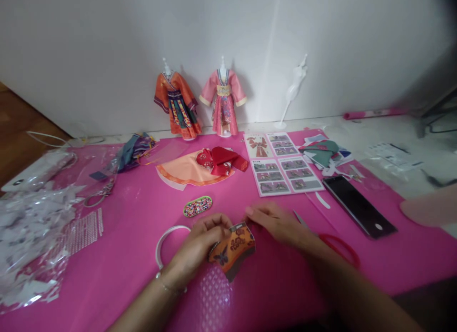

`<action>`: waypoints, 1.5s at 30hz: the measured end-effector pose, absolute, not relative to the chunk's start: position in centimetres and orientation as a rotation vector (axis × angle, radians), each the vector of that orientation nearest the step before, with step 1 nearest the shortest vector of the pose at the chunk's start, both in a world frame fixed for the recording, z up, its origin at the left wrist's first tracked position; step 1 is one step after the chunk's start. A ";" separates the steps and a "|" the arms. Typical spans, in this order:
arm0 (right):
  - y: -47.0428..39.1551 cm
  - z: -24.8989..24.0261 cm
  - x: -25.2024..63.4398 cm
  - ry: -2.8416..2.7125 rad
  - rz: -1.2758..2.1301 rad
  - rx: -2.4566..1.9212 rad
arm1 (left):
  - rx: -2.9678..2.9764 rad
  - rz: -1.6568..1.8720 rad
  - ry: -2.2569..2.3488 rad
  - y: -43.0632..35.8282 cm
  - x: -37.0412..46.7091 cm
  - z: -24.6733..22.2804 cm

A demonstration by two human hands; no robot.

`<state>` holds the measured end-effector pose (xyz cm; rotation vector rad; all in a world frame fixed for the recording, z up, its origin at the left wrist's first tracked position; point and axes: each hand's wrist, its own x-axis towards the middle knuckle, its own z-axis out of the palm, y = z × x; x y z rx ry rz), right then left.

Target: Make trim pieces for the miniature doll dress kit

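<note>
My left hand (200, 241) pinches an orange piece of fabric (235, 246) with a butterfly and flower pattern, a dark lower band and a beaded-looking edge. Just right of the fabric's upper corner, my right hand (273, 222) has its thumb and fingertips drawn together. It is slightly blurred, and whatever lies between those fingertips is too small to make out. Ahead of my hands sits a small oval tray of multicoloured beads (197, 206). Scissors with red handles (339, 248) lie partly under my right forearm, and a white ring-shaped band (162, 244) is beside my left wrist.
Behind are two dressed doll forms (178, 108) and a bare white stand (294, 89). Peach and red fabric pieces (189, 165), a printed instruction sheet (282, 165) and a phone (357, 206) lie on the pink mat (132, 256). Plastic bags (32, 227) cover the left side.
</note>
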<state>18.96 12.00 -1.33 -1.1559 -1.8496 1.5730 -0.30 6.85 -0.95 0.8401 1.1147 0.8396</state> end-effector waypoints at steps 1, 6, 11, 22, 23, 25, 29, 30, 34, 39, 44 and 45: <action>11.9 -1.3 19.0 -1.784 1.691 -1.118 | 0.847 0.841 1.120 6.9 -0.3 -0.9; 11.7 -1.7 18.9 -1.545 1.943 -1.004 | 0.882 0.815 1.147 7.0 -0.3 -0.9; 11.6 -1.7 18.7 -1.460 1.932 -1.027 | 0.932 0.863 1.129 6.8 -0.4 -1.1; 11.3 -1.2 18.6 -1.534 1.862 -1.020 | 1.034 0.816 1.214 7.2 0.4 -0.5; 11.3 -1.2 18.6 -1.550 1.851 -1.032 | 1.033 0.813 1.214 7.2 0.5 -0.5; 11.2 -1.3 18.5 -1.564 1.842 -1.053 | 1.035 0.811 1.214 7.2 0.5 -0.5; 11.2 -1.2 18.5 -1.538 1.861 -1.034 | 1.029 0.809 1.211 7.2 0.5 -0.5; 11.2 -1.2 18.5 -1.535 1.855 -1.036 | 1.030 0.810 1.209 7.2 0.4 -0.6; 11.2 -1.2 18.5 -1.550 1.813 -1.086 | 1.036 0.810 1.208 7.2 0.3 -0.7; 11.2 -1.5 18.6 -1.547 1.797 -1.099 | 1.005 0.807 1.159 7.1 0.4 -0.4; 11.3 -1.6 18.7 -1.528 1.802 -1.081 | 0.963 0.771 1.124 7.0 0.4 -0.4; 11.3 -1.6 18.7 -1.526 1.796 -1.076 | 0.964 0.767 1.124 7.0 0.4 -0.4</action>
